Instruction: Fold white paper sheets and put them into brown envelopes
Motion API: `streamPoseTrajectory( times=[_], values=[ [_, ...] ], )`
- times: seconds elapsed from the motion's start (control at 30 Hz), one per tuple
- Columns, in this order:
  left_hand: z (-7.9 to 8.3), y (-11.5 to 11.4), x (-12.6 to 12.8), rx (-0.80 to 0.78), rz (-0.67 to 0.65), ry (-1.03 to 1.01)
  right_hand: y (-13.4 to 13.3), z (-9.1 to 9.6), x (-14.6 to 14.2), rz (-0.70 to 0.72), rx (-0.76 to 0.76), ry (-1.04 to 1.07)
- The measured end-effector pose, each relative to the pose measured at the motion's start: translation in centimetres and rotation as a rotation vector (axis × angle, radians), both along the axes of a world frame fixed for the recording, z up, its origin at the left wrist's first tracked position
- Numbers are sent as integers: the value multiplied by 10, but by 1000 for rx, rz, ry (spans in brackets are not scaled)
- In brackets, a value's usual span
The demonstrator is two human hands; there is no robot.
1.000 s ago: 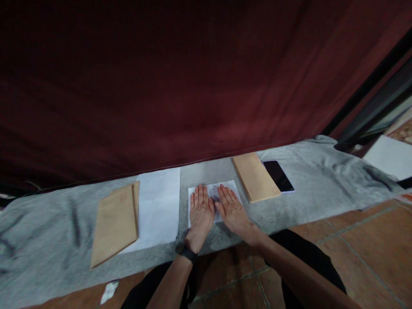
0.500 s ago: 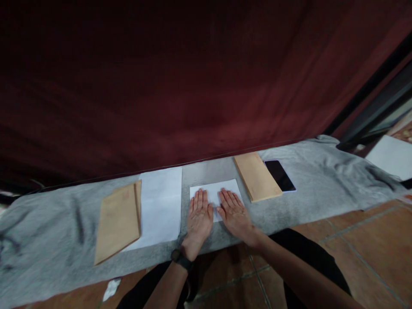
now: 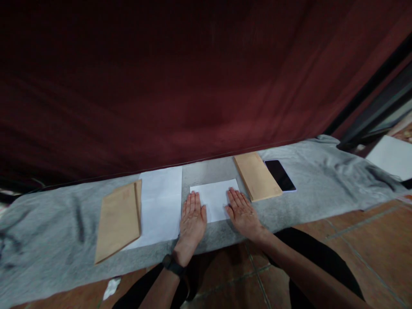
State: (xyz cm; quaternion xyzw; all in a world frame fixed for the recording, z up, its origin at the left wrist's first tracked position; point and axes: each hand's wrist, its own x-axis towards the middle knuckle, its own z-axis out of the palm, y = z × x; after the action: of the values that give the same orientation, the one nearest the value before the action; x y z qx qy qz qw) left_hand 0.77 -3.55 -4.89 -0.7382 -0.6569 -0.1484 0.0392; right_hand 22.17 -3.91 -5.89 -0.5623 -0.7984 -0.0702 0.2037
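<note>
A small white sheet of paper, perhaps folded, lies flat on the grey cloth in front of me. My left hand rests palm down over its left edge, fingers stretched out and close together. Over the right edge my right hand lies flat in the same way, thumb a little apart. Left of my left hand is a larger stack of white paper. Brown envelopes overlap that stack's left side. Another brown envelope stack sits just beyond my right hand.
A phone with a dark screen lies beside the right-hand envelopes. Behind the cloth rises a dark red curtain or panel. A crumpled white scrap is on the tiled floor. A white surface shows at far right.
My hands have slid apart over the small white sheet, the left one leftward and the right one rightward, baring its middle. The paper and envelopes have stayed in place.
</note>
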Motion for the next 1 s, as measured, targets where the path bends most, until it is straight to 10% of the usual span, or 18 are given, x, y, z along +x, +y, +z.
streamPoseTrajectory(
  times=[0.23,0.5,1.0],
  values=[
    [7,-14,6,57,-11,-29,-18,12,5,56,-30,67],
    [9,-55,27,17,-366,4,-55,17,-8,334,-15,103],
    [4,-57,4,85,-140,50,-51,10,14,121,-28,23]
  ],
)
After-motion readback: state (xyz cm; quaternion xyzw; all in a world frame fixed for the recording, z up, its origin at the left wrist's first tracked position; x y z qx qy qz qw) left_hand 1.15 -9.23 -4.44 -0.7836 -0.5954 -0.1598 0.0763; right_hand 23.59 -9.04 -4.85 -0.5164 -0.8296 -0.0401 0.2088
